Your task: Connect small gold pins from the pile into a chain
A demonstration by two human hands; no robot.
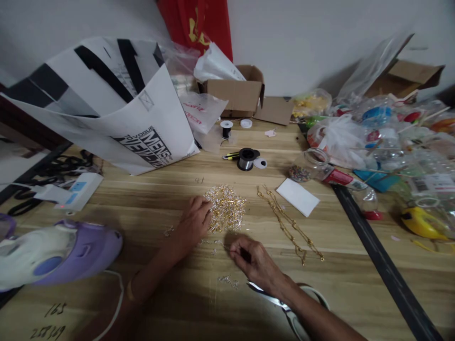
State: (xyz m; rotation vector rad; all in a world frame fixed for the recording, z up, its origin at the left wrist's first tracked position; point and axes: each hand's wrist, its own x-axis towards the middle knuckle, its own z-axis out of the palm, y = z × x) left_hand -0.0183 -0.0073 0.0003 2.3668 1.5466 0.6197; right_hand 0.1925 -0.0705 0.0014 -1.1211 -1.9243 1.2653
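Observation:
A loose pile of small gold and silver metal pieces (pixel 225 208) lies on the wooden table. My left hand (pixel 194 222) rests at the pile's left edge, its fingers curled together; what they hold, if anything, is hidden. Just below the pile, my right hand (pixel 252 258) is closed in a pinch. A thin silver chain (pixel 212 242) stretches from below my left fingers to my right fingertips. Small silver clusters (pixel 228 282) lie nearer to me. White-handled scissors (pixel 273 299) lie partly under my right forearm. To the right, gold chains (pixel 284 220) are laid out lengthwise.
A white paper bag (pixel 142 128) and a power strip (pixel 80 192) stand left, above a purple-and-white object (pixel 81 253). Wire spools (pixel 246 161) and a cardboard box (pixel 232 94) are behind. A bead jar (pixel 307 166), folded white paper (pixel 297 196) and plastic bottles (pixel 380 128) fill the right.

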